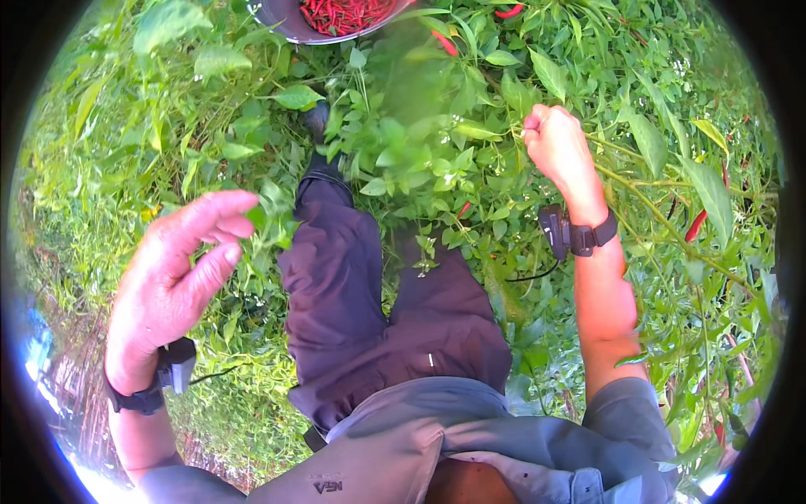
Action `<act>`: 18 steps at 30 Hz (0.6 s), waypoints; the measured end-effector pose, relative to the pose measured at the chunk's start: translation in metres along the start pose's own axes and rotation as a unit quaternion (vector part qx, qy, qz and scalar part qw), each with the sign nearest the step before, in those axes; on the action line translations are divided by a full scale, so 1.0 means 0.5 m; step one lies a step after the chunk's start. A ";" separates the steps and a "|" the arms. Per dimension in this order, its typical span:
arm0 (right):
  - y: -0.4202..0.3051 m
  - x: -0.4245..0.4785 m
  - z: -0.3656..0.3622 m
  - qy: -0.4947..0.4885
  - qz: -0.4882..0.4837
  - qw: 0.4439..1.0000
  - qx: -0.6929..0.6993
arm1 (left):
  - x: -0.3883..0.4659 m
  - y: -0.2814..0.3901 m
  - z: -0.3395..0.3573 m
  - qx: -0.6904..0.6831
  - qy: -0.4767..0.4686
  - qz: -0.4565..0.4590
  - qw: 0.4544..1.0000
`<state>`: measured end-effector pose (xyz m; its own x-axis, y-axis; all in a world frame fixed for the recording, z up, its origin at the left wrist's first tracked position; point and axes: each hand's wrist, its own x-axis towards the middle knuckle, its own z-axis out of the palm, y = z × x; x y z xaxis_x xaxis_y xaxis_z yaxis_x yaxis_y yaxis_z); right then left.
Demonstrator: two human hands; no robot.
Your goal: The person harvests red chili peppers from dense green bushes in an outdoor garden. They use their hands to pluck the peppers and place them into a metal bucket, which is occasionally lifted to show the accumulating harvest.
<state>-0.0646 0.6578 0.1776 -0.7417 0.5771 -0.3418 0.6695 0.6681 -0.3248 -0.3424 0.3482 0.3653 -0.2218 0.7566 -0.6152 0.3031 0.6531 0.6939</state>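
Note:
My left hand [182, 264] is raised at the left, its palm turned inward and its fingers curved. A gap separates thumb from fingers, and I see nothing held between them. At the upper right, my right hand [557, 142] is curled tight on a thin stem of a chilli plant; its fingertips are partly hidden. Green branches [655, 217] run from behind that wrist toward the lower right. Ripe red chillies hang about it, one [697, 225] to the right and another [445, 43] up to the left.
A bucket [302, 33] holding many red chillies stands ahead, cut off by the top edge. Dense leafy plants and small white-flowered weeds [450, 170] surround my legs [340, 271]. Each wrist wears a strapped device [554, 232] with a thin black cable.

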 end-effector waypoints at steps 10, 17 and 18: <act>-0.026 -0.018 -0.019 -0.028 0.013 0.995 0.090 | 0.417 -0.013 0.385 -0.465 -0.153 -0.174 0.854; -0.015 -0.033 -0.002 0.084 -0.018 0.989 0.117 | 0.579 0.043 0.518 -0.598 -0.166 -0.223 0.752; -0.025 -0.036 -0.006 0.068 -0.027 0.975 0.209 | 0.583 0.035 0.540 -0.597 -0.163 -0.205 0.758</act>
<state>-0.0596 0.6406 0.1906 -0.7558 0.6225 -0.2033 0.5665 0.4659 -0.6797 -0.1513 0.5714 0.0972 0.2299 0.5615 -0.7949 -0.8282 0.5418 0.1432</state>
